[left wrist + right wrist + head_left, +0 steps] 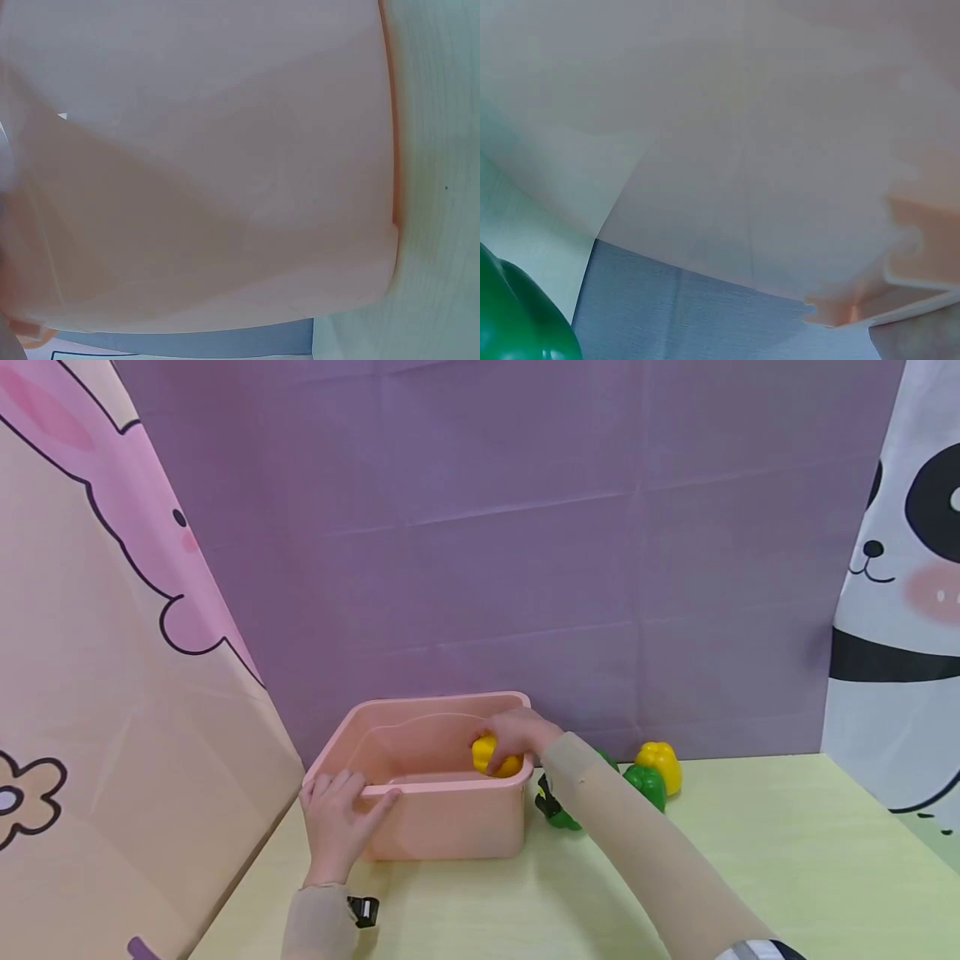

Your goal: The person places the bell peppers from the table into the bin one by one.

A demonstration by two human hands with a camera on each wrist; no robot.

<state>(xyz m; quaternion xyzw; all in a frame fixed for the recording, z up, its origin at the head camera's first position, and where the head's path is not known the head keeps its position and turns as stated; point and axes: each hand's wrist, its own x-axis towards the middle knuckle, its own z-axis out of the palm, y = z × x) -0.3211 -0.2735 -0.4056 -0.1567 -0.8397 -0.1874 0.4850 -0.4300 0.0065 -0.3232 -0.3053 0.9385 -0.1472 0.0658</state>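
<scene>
A pink plastic bin (450, 822) stands against the purple backdrop in the head view. My left hand (339, 818) grips its front rim near the left corner, fingers over the edge. Inside the bin's right end, my right hand (517, 732) holds a yellow bell pepper (483, 752) from above. Part of that pepper is hidden by the fingers. The bin's outer wall fills most of the left wrist view (262, 150) and the right wrist view (720, 150). Neither wrist view shows the pepper in my hand.
Right of the bin, partly behind my right forearm, lie green bell peppers (647, 783) and another yellow bell pepper (660, 764). A green pepper (517, 315) shows at lower left in the right wrist view. The pale table (780, 835) meets printed cloth walls at both sides.
</scene>
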